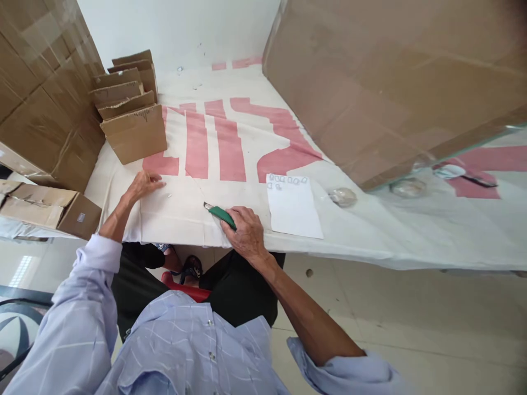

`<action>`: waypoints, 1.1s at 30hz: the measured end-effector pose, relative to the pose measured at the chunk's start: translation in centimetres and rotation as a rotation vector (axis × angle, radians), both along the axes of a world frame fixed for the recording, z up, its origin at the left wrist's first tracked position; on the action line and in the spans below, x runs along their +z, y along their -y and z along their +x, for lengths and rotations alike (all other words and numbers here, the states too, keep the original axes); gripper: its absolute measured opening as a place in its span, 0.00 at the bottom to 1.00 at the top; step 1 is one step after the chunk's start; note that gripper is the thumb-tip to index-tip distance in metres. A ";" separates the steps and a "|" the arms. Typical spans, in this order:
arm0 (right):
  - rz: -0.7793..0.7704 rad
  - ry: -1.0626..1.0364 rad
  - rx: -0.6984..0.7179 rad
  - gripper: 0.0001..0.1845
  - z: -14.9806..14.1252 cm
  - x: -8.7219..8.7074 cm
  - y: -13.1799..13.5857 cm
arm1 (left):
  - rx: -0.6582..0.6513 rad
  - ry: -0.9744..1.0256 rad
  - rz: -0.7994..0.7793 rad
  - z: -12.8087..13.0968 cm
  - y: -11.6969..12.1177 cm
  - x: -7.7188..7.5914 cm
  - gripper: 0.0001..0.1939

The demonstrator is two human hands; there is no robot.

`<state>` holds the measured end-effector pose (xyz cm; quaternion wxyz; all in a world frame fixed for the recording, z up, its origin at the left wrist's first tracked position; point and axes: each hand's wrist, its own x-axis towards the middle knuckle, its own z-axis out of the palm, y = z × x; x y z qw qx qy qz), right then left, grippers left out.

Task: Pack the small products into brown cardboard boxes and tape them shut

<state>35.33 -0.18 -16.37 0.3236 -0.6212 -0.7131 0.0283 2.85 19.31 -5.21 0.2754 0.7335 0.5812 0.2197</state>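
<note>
My right hand (248,231) is wrapped round a green utility knife (221,215) just above the front edge of the table. The knife's metal tip points left and away from me. My left hand (143,185) rests on the white cloth (181,211) with its fingers stretched out and nothing in them. Just beyond it stands the nearest of several folded cardboard boxes (135,131). To the right of the knife lies a sheet of white paper (294,214) with small drawn marks in rows along its top.
Tall stacked cartons (45,93) rise at the left, with a low carton (49,206) before them. A large cardboard carton (391,82) fills the back right. Near it lie rolls of clear tape (343,197) and a dark-handled tool (480,180). Red printing (230,151) marks the cloth.
</note>
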 end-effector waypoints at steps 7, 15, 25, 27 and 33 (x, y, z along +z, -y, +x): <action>-0.016 -0.014 0.009 0.16 0.0 0.1 -0.2 | -0.007 -0.089 0.015 1.7 5.1 -1.9 0.09; 0.014 -0.056 -0.003 0.17 -0.3 1.1 -0.5 | 0.055 0.195 -0.017 3.1 5.9 -1.3 0.05; -0.012 -0.807 0.255 0.19 -4.9 8.2 1.7 | -0.157 0.767 -0.277 6.4 15.6 -0.5 0.29; -0.078 -0.921 0.306 0.22 -5.8 9.2 2.3 | -0.182 0.825 -0.296 7.0 16.8 -0.4 0.30; -0.125 -1.004 0.333 0.25 -6.2 10.2 3.4 | -0.210 0.841 -0.287 7.2 17.8 0.0 0.25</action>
